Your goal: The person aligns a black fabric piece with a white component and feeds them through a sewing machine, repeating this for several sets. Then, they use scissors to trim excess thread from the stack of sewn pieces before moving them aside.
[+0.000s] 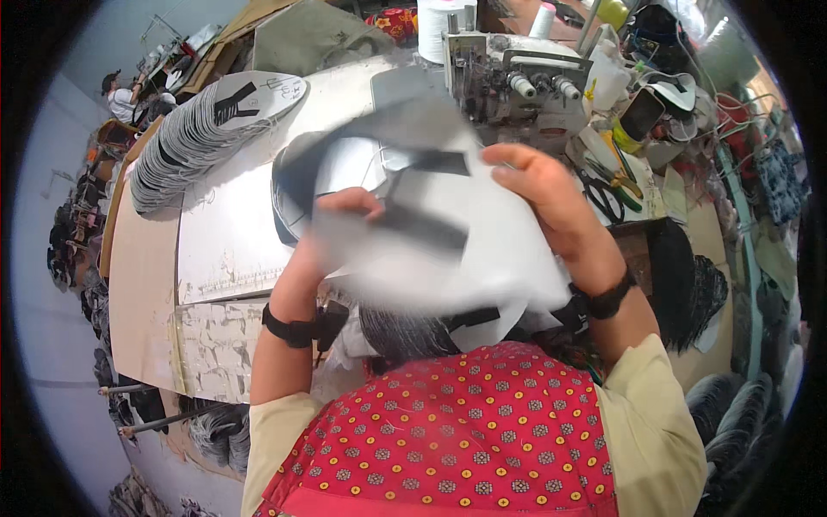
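Between my two hands is a floppy fabric piece [491, 228], pale grey-white with black strips and a dark curved edge, blurred by motion. My left hand [345, 220] pinches its left part, thumb on top. At its upper right edge my right hand [547, 189] grips it between thumb and fingers. The piece hangs over the white table and my lap. Just beyond it stands a sewing machine [517, 82] with dials on its front. Below the piece, a bundle of dark-edged pieces [401, 334] lies near my red patterned apron [448, 422].
A long fanned stack of grey-edged pieces [194, 142] lies on the white table [228, 250] at left. Scissors [603, 194] and yellow-handled pliers [627, 181] rest at right. White thread cones [438, 30] stand behind. Another person [123, 96] is far left. More dark stacks [728, 422] fill the lower right.
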A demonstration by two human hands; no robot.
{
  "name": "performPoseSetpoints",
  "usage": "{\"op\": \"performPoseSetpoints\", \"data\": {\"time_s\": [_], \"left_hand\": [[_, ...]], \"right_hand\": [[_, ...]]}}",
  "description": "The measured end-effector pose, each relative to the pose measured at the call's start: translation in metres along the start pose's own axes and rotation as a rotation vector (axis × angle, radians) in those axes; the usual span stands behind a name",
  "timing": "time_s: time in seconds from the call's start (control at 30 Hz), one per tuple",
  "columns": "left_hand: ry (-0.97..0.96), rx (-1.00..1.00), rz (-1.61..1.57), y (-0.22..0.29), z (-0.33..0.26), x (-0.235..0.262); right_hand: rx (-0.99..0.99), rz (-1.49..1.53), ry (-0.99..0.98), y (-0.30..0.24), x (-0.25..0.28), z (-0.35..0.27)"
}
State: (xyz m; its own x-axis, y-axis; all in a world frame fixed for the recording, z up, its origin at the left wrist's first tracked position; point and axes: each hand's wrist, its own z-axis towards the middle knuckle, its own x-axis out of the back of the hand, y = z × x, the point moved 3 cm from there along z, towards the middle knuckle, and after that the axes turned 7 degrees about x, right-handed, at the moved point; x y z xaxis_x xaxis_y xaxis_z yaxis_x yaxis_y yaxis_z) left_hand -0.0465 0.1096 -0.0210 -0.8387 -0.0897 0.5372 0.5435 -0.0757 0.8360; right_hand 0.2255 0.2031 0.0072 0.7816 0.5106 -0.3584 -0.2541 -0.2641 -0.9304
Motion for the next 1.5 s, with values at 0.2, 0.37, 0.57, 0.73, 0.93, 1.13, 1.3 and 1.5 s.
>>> {"op": "performPoseSetpoints", "data": {"time_s": [0.2,0.37,0.57,0.73,0.93,1.13,1.3,1.5], "left_hand": [[0.107,0.332,-1.281,0.021,0.035,-0.011],[0.11,0.141,-1.105,0.019,0.088,-0.018],[0.388,0.193,-0.711,-0.04,0.129,0.01],[0.299,0.572,-0.433,-0.049,0.093,0.014],[-0.235,0.567,-0.424,0.031,0.018,-0.02],[-0.08,-0.266,0.057,0.053,0.036,-0.041],[-0.172,0.109,-0.416,0.04,0.039,-0.027],[0.531,-0.319,0.36,0.063,0.048,-0.011]], "right_hand": [[0.049,0.015,0.169,0.028,0.009,0.035],[0.46,-0.464,0.366,0.05,0.009,0.055],[0.803,-0.944,0.171,0.068,-0.015,0.037],[0.982,-1.36,0.225,0.056,-0.018,0.027],[0.923,-1.286,0.253,0.036,0.004,0.029],[0.719,-0.745,0.016,0.024,-0.007,0.024],[0.517,-0.459,-0.024,0.007,-0.018,0.002],[0.956,-0.913,0.095,0.014,-0.034,0.01]]}}
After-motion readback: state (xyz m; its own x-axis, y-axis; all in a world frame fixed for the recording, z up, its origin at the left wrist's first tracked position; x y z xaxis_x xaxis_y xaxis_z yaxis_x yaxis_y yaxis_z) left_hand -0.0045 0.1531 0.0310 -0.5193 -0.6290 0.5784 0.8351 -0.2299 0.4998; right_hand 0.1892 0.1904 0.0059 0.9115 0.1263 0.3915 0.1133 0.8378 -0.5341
